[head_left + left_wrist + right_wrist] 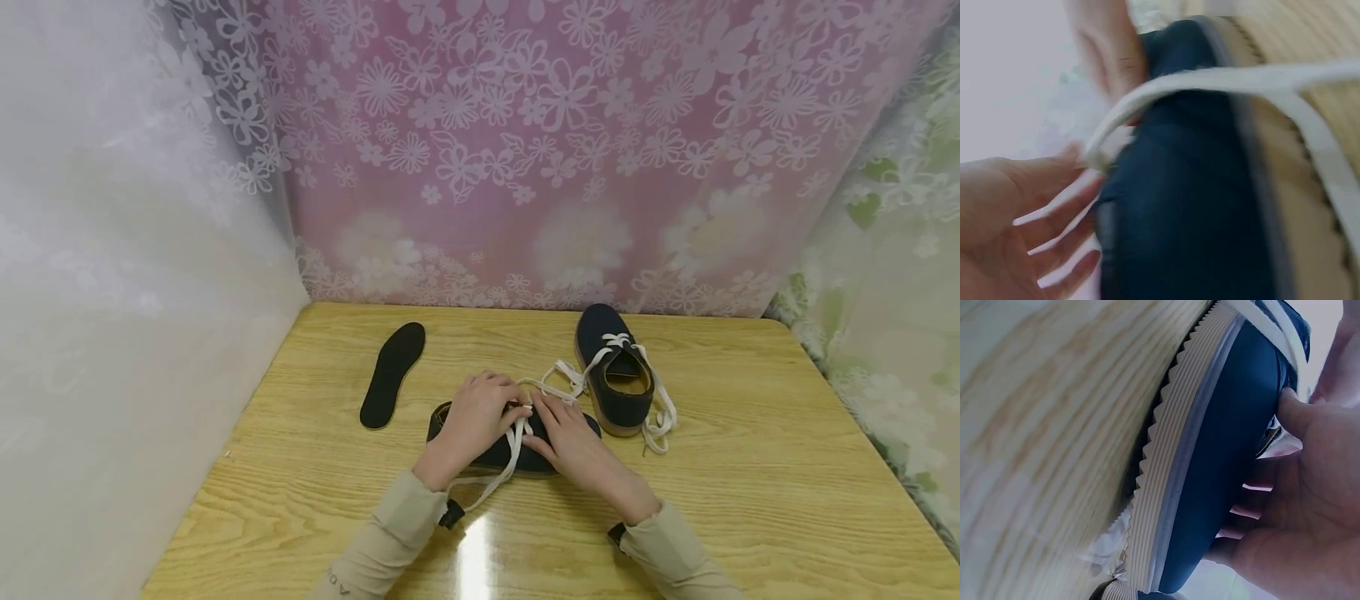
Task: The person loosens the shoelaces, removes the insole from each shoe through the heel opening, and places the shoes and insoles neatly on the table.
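Note:
A dark blue shoe with a pale ridged sole lies sideways on the table, toe to the right. Its white lace arches over the upper, and loose lengths trail toward the person. At the lacing, my left hand pinches the lace between thumb and index finger; its other fingers are spread in the left wrist view. My right hand holds the shoe across its front, thumb beside the lacing and fingers over the far side. The hands partly hide the eyelets in the head view.
The matching shoe stands at the back right, its white lace hanging loose beside it. A black insole lies at the back left of the wooden table. Patterned curtains enclose the back and sides.

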Tool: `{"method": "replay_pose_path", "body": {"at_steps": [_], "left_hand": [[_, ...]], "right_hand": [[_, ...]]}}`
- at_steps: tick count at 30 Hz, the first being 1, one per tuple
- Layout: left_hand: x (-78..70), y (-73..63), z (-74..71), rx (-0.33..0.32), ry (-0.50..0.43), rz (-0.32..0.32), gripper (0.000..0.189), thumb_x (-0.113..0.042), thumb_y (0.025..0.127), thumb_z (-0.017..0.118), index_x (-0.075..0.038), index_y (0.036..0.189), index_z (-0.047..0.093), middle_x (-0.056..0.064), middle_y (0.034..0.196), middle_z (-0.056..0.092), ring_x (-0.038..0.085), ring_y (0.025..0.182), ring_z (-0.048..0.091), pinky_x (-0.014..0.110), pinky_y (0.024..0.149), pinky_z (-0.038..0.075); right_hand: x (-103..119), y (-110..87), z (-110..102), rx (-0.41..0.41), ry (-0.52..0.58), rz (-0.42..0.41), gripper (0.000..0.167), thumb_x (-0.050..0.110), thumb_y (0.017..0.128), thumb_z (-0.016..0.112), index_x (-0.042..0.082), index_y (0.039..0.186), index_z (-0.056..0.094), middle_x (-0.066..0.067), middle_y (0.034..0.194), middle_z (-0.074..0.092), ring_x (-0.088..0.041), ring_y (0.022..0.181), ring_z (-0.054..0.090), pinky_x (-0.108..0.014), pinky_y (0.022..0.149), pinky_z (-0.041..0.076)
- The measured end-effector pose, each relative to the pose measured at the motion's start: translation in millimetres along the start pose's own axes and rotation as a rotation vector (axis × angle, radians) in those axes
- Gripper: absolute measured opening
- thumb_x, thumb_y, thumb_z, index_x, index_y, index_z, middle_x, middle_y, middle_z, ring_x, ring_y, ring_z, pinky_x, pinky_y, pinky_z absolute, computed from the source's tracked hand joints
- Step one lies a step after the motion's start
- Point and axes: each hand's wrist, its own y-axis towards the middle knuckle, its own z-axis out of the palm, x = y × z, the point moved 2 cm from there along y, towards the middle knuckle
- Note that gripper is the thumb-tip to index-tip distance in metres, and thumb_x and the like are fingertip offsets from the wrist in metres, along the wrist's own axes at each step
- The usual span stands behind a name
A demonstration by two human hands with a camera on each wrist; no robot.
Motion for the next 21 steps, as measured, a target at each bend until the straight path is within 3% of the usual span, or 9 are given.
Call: {"method": "replay_pose_path", "body": {"at_steps": [6,9,11,14,18,21], "left_hand": [[-8.8,-0.3,-42.3,-0.180,-0.265,-0.024,0.016,-0.025,0.103,0.063,-0.012,0.110,0.068,0.000,0.084,0.073,0.013,0.068,0.069,0.023,0.057,0.052],[-14.3,-4.3,-58.0,-0.215,-0.257,0.039,0.013,-0.022,0.100,0.066,-0.012,0.108,0.068,-0.002,0.078,0.072,0.009,0.066,0.068,0.020,0.058,0.052],[-17.7,-9.5,-61.2,-0.166,-0.210,0.084,0.013,-0.025,0.099,0.069,-0.014,0.105,0.069,-0.003,0.078,0.073,0.006,0.063,0.066,0.018,0.056,0.050],[-20.8,-19.8,-55.9,-0.023,-0.148,0.131,0.014,-0.030,0.097,0.071,-0.016,0.102,0.069,-0.005,0.079,0.073,0.003,0.061,0.064,0.015,0.054,0.046],[-21.1,-32.5,-39.9,0.182,-0.141,0.125,0.015,-0.035,0.097,0.070,-0.020,0.099,0.070,-0.010,0.079,0.071,-0.003,0.059,0.057,0.012,0.052,0.041],[-19.5,-39.0,-30.7,0.250,-0.173,0.107,0.016,-0.036,0.097,0.069,-0.022,0.102,0.074,-0.013,0.081,0.070,-0.007,0.062,0.055,0.010,0.054,0.041]], "right_hand": [[0.2,0.4,-0.9,0.000,0.007,0.008,0.071,0.033,0.102,0.062,-0.008,0.153,0.035,-0.029,0.152,0.041,-0.045,0.141,0.039,-0.066,0.114,0.027],[0.8,0.5,-2.4,-0.001,0.015,0.010,0.071,0.033,0.102,0.062,-0.008,0.153,0.035,-0.029,0.152,0.041,-0.045,0.142,0.039,-0.066,0.115,0.027],[1.2,0.7,-2.9,0.004,0.003,0.010,0.071,0.033,0.102,0.062,-0.008,0.153,0.035,-0.029,0.152,0.041,-0.045,0.141,0.039,-0.066,0.115,0.027],[1.8,-0.5,-3.6,0.010,-0.036,0.004,0.071,0.032,0.102,0.062,-0.008,0.153,0.035,-0.029,0.151,0.042,-0.045,0.140,0.041,-0.066,0.114,0.028],[2.4,-2.2,-3.8,0.007,-0.078,-0.007,0.070,0.031,0.102,0.061,-0.007,0.154,0.034,-0.029,0.150,0.044,-0.045,0.138,0.043,-0.066,0.113,0.030],[2.5,-2.8,-2.6,0.003,-0.091,-0.003,0.069,0.032,0.103,0.061,-0.006,0.154,0.034,-0.029,0.150,0.044,-0.045,0.139,0.043,-0.064,0.113,0.031]]}}
